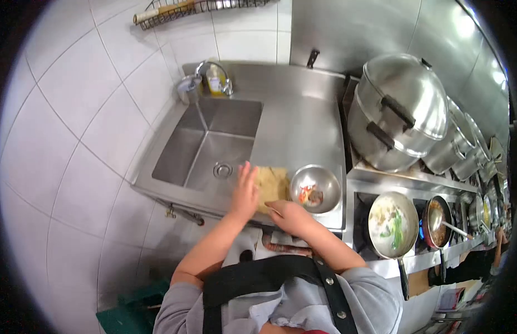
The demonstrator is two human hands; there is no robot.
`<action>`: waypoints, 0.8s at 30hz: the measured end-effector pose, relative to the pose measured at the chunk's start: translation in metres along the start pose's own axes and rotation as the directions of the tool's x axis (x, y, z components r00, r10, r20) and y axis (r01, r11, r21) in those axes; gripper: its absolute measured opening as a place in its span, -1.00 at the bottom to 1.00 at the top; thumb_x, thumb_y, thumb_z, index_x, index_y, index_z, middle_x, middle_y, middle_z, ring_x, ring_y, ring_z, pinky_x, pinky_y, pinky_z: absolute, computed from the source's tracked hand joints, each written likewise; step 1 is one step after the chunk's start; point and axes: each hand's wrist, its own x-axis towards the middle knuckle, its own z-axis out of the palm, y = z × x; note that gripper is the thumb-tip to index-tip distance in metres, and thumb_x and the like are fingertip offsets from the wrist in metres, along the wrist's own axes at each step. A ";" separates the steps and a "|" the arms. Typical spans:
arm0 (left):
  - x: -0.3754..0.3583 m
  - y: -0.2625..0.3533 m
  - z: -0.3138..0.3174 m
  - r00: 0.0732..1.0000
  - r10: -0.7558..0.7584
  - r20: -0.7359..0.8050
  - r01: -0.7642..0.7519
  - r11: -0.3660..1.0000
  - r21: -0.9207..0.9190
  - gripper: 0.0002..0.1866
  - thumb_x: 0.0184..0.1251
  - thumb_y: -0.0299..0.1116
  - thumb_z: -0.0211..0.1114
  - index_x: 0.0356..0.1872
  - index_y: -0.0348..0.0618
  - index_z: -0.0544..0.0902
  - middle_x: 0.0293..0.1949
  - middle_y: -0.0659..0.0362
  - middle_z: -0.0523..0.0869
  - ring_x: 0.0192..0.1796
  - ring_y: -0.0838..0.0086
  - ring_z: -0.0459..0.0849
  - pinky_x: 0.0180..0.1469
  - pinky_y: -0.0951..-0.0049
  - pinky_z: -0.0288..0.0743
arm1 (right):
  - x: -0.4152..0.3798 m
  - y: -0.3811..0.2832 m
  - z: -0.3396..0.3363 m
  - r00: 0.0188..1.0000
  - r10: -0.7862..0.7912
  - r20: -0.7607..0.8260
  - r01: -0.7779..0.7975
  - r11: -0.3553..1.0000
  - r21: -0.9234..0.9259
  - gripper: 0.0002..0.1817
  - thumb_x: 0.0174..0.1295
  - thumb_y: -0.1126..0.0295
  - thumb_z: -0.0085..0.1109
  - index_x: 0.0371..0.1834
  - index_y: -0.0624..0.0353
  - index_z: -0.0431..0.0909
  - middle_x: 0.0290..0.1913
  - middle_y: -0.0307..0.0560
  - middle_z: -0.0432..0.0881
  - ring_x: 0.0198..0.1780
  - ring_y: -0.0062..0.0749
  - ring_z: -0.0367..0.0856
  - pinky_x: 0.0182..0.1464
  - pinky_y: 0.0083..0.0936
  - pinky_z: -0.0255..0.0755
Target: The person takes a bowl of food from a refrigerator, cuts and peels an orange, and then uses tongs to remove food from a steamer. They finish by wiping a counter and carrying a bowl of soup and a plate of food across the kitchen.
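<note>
Yellow cloth [271, 185] — a flat, roughly square, mustard-coloured rag, somewhat mottled and rumpled. It lies spread on the steel table [303, 128], just beside the sink's front right corner. Left hand [245, 192] rests open at its 9 o'clock edge, fingers stretched flat; right hand [292, 216] presses on its 5 o'clock corner — both touching it, covering part of its near border.

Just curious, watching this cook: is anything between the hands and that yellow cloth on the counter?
Nothing visible. The left hand lies flat on the yellow cloth, and the right hand touches its near edge. The round steel bowl sits beside it.
</note>
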 end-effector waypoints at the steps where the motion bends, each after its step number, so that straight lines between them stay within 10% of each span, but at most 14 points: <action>1: 0.003 -0.013 0.016 0.991 0.113 0.076 -0.122 0.984 0.132 -0.42 0.27 -0.43 0.07 0.36 -0.18 0.25 0.44 -0.12 0.10 0.47 -0.10 0.02 0.44 0.11 0.05 | 0.000 -0.004 -0.016 0.996 -0.079 -0.035 0.082 0.994 0.072 -0.67 0.24 0.27 0.02 -0.01 0.18 0.55 -0.20 0.23 0.61 -0.17 0.13 0.59 -0.11 -0.10 0.46; 3: -0.002 -0.027 0.040 0.779 0.109 0.618 -0.362 0.882 0.301 -0.32 0.25 -0.17 0.21 0.36 -0.22 0.26 0.40 -0.13 0.20 0.44 -0.07 0.13 0.42 0.12 0.10 | 0.005 -0.007 -0.042 0.999 -0.024 -0.047 0.024 1.000 0.002 -0.68 0.24 0.27 0.05 -0.01 0.17 0.55 -0.20 0.22 0.61 -0.17 0.15 0.58 -0.13 -0.11 0.46; 6: 0.088 -0.008 0.013 0.247 0.027 0.969 -0.533 0.839 0.113 -0.20 0.19 0.03 0.27 0.35 -0.27 0.27 0.35 -0.14 0.30 0.40 -0.01 0.23 0.41 0.18 0.14 | 0.014 -0.037 -0.071 0.993 -0.046 -0.108 0.047 0.999 0.013 -0.68 0.24 0.33 0.10 0.03 0.19 0.54 -0.21 0.18 0.61 -0.19 0.08 0.60 -0.16 -0.21 0.48; 7: 0.122 -0.037 0.020 0.418 0.090 0.904 -0.188 0.982 -0.011 -0.16 0.17 0.09 0.30 0.33 -0.32 0.29 0.32 -0.15 0.35 0.37 0.05 0.30 0.41 0.23 0.16 | 0.015 -0.046 -0.076 0.989 -0.061 -0.132 0.068 0.997 0.044 -0.67 0.24 0.35 0.11 0.05 0.19 0.53 -0.21 0.17 0.62 -0.19 0.06 0.61 -0.15 -0.23 0.48; 10: 0.287 0.008 -0.061 0.959 0.191 0.209 -0.140 0.962 -0.236 -0.59 0.28 -0.16 0.25 0.00 -0.24 0.51 0.13 -0.03 0.49 0.15 0.14 0.51 0.22 0.21 0.38 | 0.022 -0.071 -0.091 0.992 -0.056 -0.117 0.067 0.994 0.091 -0.64 0.25 0.37 0.11 0.11 0.20 0.51 -0.18 0.11 0.63 -0.17 -0.02 0.63 -0.11 -0.27 0.49; 12: 0.368 0.040 -0.112 0.992 -0.032 0.123 0.126 0.371 -0.920 -0.16 0.25 0.06 0.27 0.42 -0.08 0.07 0.32 -0.06 0.27 0.13 -0.02 0.52 0.10 -0.01 0.48 | 0.029 -0.081 -0.095 0.989 -0.072 -0.127 0.085 0.991 0.103 -0.63 0.25 0.35 0.11 0.11 0.19 0.51 -0.16 0.09 0.63 -0.16 -0.02 0.63 -0.10 -0.27 0.49; 15: 0.471 0.082 -0.165 0.955 -0.112 0.273 0.244 -0.219 -0.945 0.14 0.18 -0.02 0.37 0.41 -0.24 -0.37 0.38 -0.34 -0.08 0.31 -0.36 0.20 0.25 -0.27 0.31 | 0.037 -0.093 -0.100 0.992 -0.045 -0.122 0.047 0.999 0.018 -0.63 0.26 0.32 0.11 0.13 0.12 0.50 -0.16 0.08 0.63 -0.14 -0.03 0.62 -0.12 -0.22 0.50; 16: 0.521 0.064 -0.164 0.919 -0.049 0.391 0.355 -0.327 -0.876 -0.21 0.31 -0.15 0.26 0.33 -0.24 -0.05 0.32 -0.23 0.01 0.21 -0.34 0.31 0.10 -0.38 0.40 | 0.039 -0.096 -0.102 0.995 -0.025 -0.095 0.024 1.000 -0.013 -0.63 0.26 0.31 0.11 0.14 0.11 0.50 -0.17 0.08 0.63 -0.14 -0.03 0.63 -0.13 -0.22 0.50; 23: 0.524 0.095 -0.158 0.971 -0.174 0.164 0.129 -0.196 -0.972 -0.58 0.36 -0.66 -0.02 0.22 -0.50 0.20 0.19 -0.16 0.35 0.23 0.11 0.43 0.29 0.24 0.42 | 0.030 -0.104 -0.127 0.978 -0.146 -0.146 0.108 0.965 -0.239 -0.64 0.19 0.33 0.16 0.08 0.07 0.52 -0.27 0.02 0.64 -0.32 -0.06 0.62 -0.26 -0.21 0.49; 24: 0.505 0.095 -0.164 0.991 -0.080 0.110 0.114 0.043 -0.993 -0.59 0.35 -0.68 -0.05 0.23 -0.49 0.23 0.19 -0.13 0.38 0.22 0.19 0.44 0.30 0.32 0.40 | 0.026 -0.107 -0.138 0.968 -0.191 -0.163 0.139 0.948 -0.285 -0.64 0.19 0.33 0.17 0.08 0.08 0.52 -0.27 0.02 0.64 -0.32 -0.06 0.62 -0.26 -0.22 0.49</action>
